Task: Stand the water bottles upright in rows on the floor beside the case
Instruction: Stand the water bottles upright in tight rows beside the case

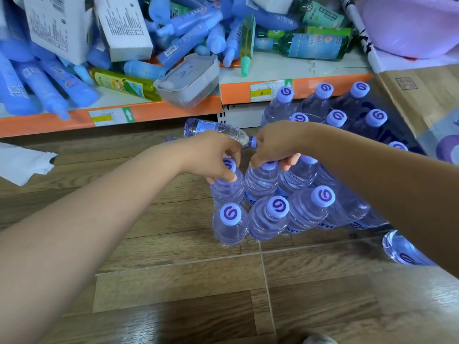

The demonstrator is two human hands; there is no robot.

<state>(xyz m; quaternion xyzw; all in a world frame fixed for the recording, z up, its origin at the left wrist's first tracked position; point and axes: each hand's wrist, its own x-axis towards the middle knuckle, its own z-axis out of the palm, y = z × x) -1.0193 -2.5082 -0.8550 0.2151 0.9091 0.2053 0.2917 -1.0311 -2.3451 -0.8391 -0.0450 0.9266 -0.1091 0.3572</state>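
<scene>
Nearest me, the floor [173, 281] is smooth wood-look tile with thin pale grout lines, and I have open room on it to the left of the bottles. A front row [268, 217] of three upright water bottles stands there, touching side by side. They are clear ribbed plastic with round lilac caps that carry a purple swirl. Off to the right a loose bottle [402, 252] lies on its side, partly hidden by my right forearm.

In the next row back, my left hand [213, 155] has its fingers curled round the neck of the end bottle [227, 187]. My right hand [275, 142] pinches the cap of the neighbouring bottle [262, 181].

Just behind the hands a dented bottle [213, 130] lies on its side. Farther back, more upright bottles [323, 103] stand packed beside the flat-sided cardboard case [417, 100]. Beyond them is the straight orange edge of a cluttered shelf [159, 112].
</scene>
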